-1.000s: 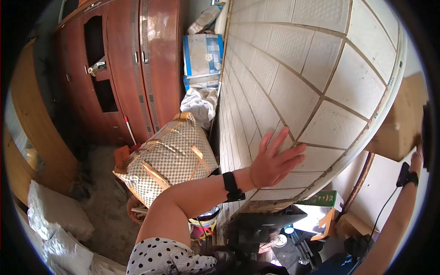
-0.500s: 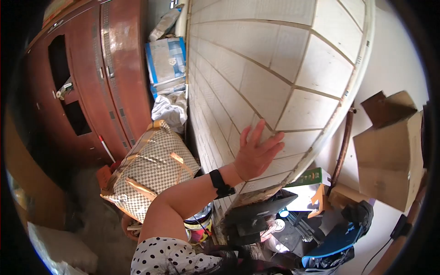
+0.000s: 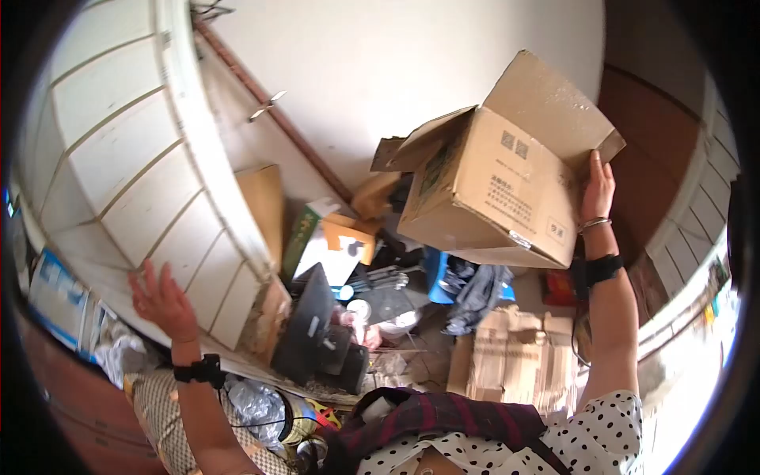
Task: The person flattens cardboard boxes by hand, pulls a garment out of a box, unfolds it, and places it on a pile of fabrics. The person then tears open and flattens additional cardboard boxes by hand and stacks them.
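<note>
My right hand [image 3: 598, 192] grips the right side of an open cardboard box [image 3: 495, 190], its fingertips at a raised flap. The box is held up in the air, tilted, with flaps spread and printed text on the side facing me. On the left, my left hand [image 3: 164, 305] is open with fingers spread, in front of the white panelled wall [image 3: 127, 182]. Whether it touches the panels I cannot tell. Both wrists wear black bands.
Below the box lie a black monitor [image 3: 305, 324], a green and white carton [image 3: 321, 237], a blue item with dark bags [image 3: 475, 289] and flattened cardboard [image 3: 514, 356]. A checkered bag [image 3: 162, 412] sits at lower left. A brown pole [image 3: 269, 111] leans on the back wall.
The view has swung to the right. My right hand has come into view, holding the cardboard box. My left hand is now at the left of the view, still spread by the panelled wall.
</note>
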Demonstrator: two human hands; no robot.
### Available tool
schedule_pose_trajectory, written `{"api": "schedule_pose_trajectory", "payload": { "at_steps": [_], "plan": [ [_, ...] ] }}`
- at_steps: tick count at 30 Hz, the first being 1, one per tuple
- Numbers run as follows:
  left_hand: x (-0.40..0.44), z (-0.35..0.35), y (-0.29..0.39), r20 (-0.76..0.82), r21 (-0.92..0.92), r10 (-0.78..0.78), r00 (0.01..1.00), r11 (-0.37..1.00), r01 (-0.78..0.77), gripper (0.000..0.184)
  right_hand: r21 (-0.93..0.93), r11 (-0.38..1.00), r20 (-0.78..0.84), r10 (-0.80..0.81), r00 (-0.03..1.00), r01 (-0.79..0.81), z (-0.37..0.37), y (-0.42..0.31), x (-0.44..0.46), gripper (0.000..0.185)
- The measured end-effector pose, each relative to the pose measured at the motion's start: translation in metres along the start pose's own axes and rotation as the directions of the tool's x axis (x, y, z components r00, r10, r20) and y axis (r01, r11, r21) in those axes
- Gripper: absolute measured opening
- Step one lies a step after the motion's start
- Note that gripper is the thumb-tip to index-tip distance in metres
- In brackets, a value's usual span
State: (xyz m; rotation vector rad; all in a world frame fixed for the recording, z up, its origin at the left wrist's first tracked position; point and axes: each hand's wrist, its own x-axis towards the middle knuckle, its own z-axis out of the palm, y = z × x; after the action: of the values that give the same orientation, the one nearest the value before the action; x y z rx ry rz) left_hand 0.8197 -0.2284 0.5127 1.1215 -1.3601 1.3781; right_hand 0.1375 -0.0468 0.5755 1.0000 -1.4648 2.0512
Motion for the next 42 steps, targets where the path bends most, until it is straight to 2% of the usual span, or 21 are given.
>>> {"api": "schedule_pose_trajectory", "payload": {
  "at_steps": [1, 3, 4, 5, 7, 8, 9, 11, 14, 17, 18, 22, 27, 31, 32, 33, 35, 37, 38, 41, 42],
  "plan": [
    [-0.002, -0.008, 0.01, 0.013, 0.044, -0.038, 0.999, 0.998, 0.038, 0.032, 0.232, 0.941, -0.027, 0.258, 0.966, -0.245, -0.029, -0.002, -0.008, 0.017],
    [-0.007, -0.025, 0.05, -0.053, -0.127, -0.073, 0.996, 0.99, 0.066, 0.032, 0.284, 0.942, -0.105, 0.214, 0.971, -0.176, -0.087, 0.017, -0.027, 0.018],
    [0.01, 0.05, 0.072, 0.038, -0.244, -0.128, 0.991, 0.961, 0.133, 0.033, 0.261, 0.937, -0.045, 0.252, 0.967, -0.232, -0.012, 0.031, 0.008, 0.018],
    [0.009, 0.06, 0.104, 0.057, -0.29, -0.113, 0.992, 0.949, 0.124, 0.033, 0.207, 0.945, -0.04, 0.265, 0.964, -0.251, -0.032, 0.046, 0.006, 0.018],
    [-0.001, 0.067, 0.172, 0.217, -0.663, 0.027, 0.976, 0.737, 0.127, 0.034, -0.417, 0.897, -0.006, -0.162, 0.987, 0.145, -0.086, 0.087, -0.006, 0.023],
    [-0.001, 0.066, 0.209, 0.321, -0.753, 0.096, 0.942, 0.63, 0.192, 0.034, -0.063, 0.969, -0.106, 0.233, 0.967, -0.24, -0.109, 0.1, -0.008, 0.031],
    [0.0, 0.062, 0.243, 0.405, -0.817, 0.178, 0.897, 0.511, 0.268, 0.034, -0.114, 0.963, -0.13, 0.229, 0.965, -0.244, -0.126, 0.093, -0.016, 0.031],
    [-0.009, 0.037, 0.325, 0.41, -0.888, 0.341, 0.846, 0.362, 0.284, 0.033, 0.209, 0.861, -0.374, 0.508, 0.776, -0.463, -0.191, 0.097, -0.05, 0.037],
    [-0.027, -0.004, 0.417, 0.279, -0.959, 0.508, 0.815, 0.101, 0.266, 0.034, 0.539, 0.724, -0.301, 0.644, 0.704, -0.432, -0.307, 0.1, -0.126, 0.044],
    [-0.046, -0.039, 0.479, 0.138, -0.972, 0.607, 0.782, -0.069, 0.226, 0.033, 0.515, 0.749, -0.375, 0.635, 0.675, -0.417, -0.404, 0.074, -0.23, 0.044],
    [-0.054, -0.058, 0.494, 0.102, -0.968, 0.635, 0.766, -0.115, 0.224, 0.034, 0.56, 0.672, -0.318, 0.715, 0.623, -0.485, -0.481, 0.113, -0.31, 0.046],
    [-0.069, -0.095, 0.543, -0.063, -0.936, 0.739, 0.671, -0.277, 0.218, 0.035, 0.567, 0.644, -0.607, 0.748, 0.268, -0.514, -0.441, 0.057, -0.414, 0.046],
    [-0.099, -0.12, 0.602, -0.261, -0.888, 0.821, 0.508, -0.411, 0.208, 0.035, 0.643, 0.575, -0.737, 0.643, -0.206, -0.506, -0.378, 0.059, -0.459, 0.046],
    [-0.167, -0.102, 0.664, -0.276, -0.837, 0.89, 0.364, -0.409, 0.364, 0.038, 0.691, 0.594, -0.722, 0.602, -0.341, -0.413, -0.355, 0.097, -0.492, 0.042],
    [-0.196, -0.098, 0.675, -0.086, -0.609, 0.981, 0.173, -0.189, 0.771, 0.039, 0.683, 0.578, -0.725, 0.61, -0.319, -0.447, -0.352, 0.101, -0.499, 0.042],
    [-0.197, -0.1, 0.678, 0.018, -0.224, 0.995, -0.101, 0.103, 0.969, 0.041, 0.736, 0.581, -0.672, 0.69, -0.271, -0.346, -0.348, 0.112, -0.508, 0.041],
    [-0.207, -0.102, 0.677, 0.054, -0.176, 0.975, -0.218, 0.224, 0.959, 0.05, 0.668, 0.556, -0.727, 0.627, -0.279, -0.494, -0.339, 0.129, -0.52, 0.042],
    [-0.223, -0.09, 0.68, 0.111, 0.13, 0.92, -0.376, 0.361, 0.923, 0.053, 0.658, 0.407, -0.689, 0.664, -0.29, -0.633, -0.334, 0.134, -0.526, 0.044],
    [-0.221, -0.088, 0.678, 0.092, 0.13, 0.934, -0.345, 0.332, 0.934, 0.056, 0.615, 0.26, -0.657, 0.69, -0.302, -0.745, -0.332, 0.137, -0.528, 0.046],
    [-0.223, -0.081, 0.685, 0.186, 0.229, 0.923, -0.337, 0.293, 0.928, 0.061, 0.83, 0.323, -0.464, 0.853, -0.239, -0.455, -0.335, 0.163, -0.527, 0.035],
    [-0.227, -0.079, 0.689, 0.227, 0.215, 0.935, -0.272, 0.224, 0.951, 0.064, 0.675, 0.399, -0.593, 0.794, -0.134, -0.62, -0.326, 0.163, -0.516, 0.028]
  ]
}}
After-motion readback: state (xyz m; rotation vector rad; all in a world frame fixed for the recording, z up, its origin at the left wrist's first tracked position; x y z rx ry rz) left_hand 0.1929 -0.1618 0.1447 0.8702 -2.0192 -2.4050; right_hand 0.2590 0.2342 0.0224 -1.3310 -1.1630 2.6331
